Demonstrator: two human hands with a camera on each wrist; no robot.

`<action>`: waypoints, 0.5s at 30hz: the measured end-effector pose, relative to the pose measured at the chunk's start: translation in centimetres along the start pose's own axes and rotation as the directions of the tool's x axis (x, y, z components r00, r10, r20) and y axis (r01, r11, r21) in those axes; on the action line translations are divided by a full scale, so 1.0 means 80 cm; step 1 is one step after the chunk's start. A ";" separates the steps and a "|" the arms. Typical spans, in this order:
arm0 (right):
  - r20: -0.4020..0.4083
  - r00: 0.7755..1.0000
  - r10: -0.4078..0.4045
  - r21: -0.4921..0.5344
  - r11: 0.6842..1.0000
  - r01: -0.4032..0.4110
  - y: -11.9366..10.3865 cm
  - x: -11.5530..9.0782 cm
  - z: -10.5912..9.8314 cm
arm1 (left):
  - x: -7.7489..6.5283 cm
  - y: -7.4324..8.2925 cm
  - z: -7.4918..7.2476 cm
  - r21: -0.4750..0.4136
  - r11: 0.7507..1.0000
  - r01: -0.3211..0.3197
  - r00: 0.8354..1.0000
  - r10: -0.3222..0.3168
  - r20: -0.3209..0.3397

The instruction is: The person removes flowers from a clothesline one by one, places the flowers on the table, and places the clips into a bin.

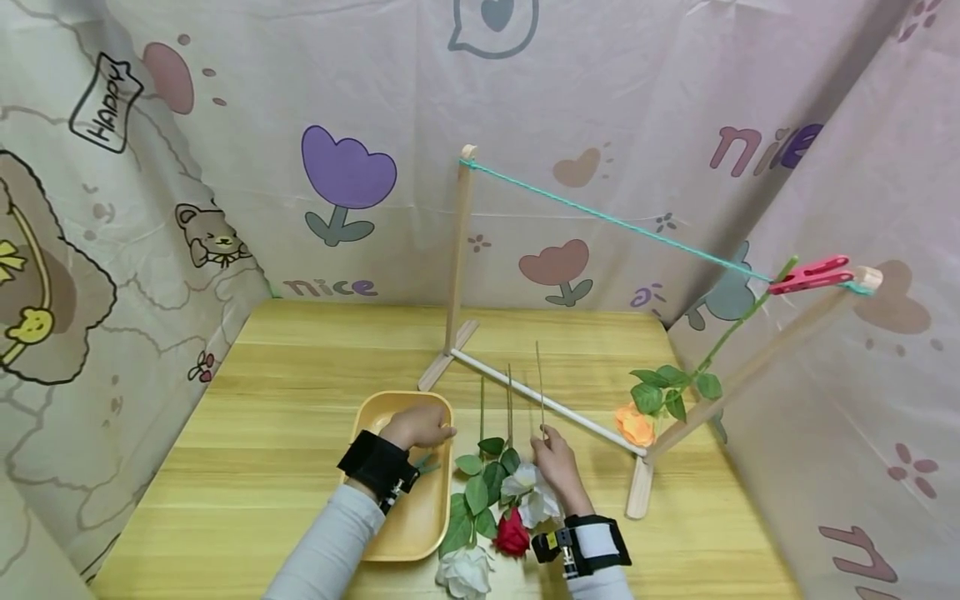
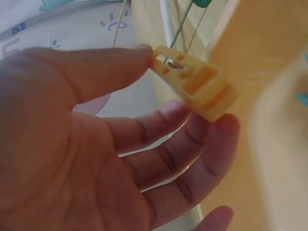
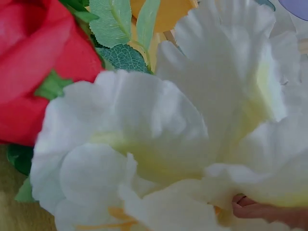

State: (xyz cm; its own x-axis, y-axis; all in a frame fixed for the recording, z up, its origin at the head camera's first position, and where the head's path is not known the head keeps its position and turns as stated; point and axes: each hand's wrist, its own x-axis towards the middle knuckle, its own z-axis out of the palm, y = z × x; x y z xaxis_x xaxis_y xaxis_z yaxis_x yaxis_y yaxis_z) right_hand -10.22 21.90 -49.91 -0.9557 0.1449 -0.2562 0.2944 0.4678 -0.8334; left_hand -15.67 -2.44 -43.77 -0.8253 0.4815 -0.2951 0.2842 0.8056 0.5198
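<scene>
My left hand [image 1: 416, 427] is over the yellow tray [image 1: 408, 546]. Its thumb and fingertips hold a yellow clothespin [image 2: 195, 82], seen up close in the left wrist view. A green clothespin [image 1: 426, 465] shows in the tray beneath that wrist. To the right, my right hand [image 1: 557, 467] pinches a thin stem [image 1: 540, 387] pointing away from me. White petals of a lily-like flower [image 3: 125, 125] fill the right wrist view and mostly hide that hand. Beside it lie a red rose [image 1: 513, 533] and a white rose [image 1: 465, 573], with their leaves and stems.
Behind the flowers stands a wooden frame with a left post [image 1: 459, 258], a white bottom bar [image 1: 547, 400] and a teal cord [image 1: 600, 214]. At its right end, a pink clothespin [image 1: 813, 273] clips an orange rose [image 1: 636, 425] upside down. Printed cloth [image 1: 420, 100] surrounds the table.
</scene>
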 end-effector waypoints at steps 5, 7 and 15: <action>0.002 1.000 0.014 0.049 0.999 -0.014 0.000 -0.002 -0.002 | -0.002 0.001 0.004 -0.025 1.000 0.017 1.000 -0.016 0.019; -0.001 1.000 0.009 0.048 0.999 -0.009 0.001 -0.003 -0.003 | -0.002 0.002 0.005 -0.037 0.999 0.016 0.999 -0.015 0.033; -0.013 0.999 -0.031 0.008 0.999 0.031 0.000 -0.008 -0.005 | -0.004 0.004 0.006 -0.054 0.998 -0.022 0.998 0.025 0.059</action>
State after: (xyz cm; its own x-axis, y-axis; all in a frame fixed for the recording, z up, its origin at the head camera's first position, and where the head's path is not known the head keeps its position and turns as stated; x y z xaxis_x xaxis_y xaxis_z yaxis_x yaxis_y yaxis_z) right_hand -9.57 22.15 -49.58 -0.9644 0.1414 -0.2236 0.2641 0.4648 -0.8451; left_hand -15.07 -2.14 -43.92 -0.7880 0.5207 -0.3286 0.2752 0.7753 0.5685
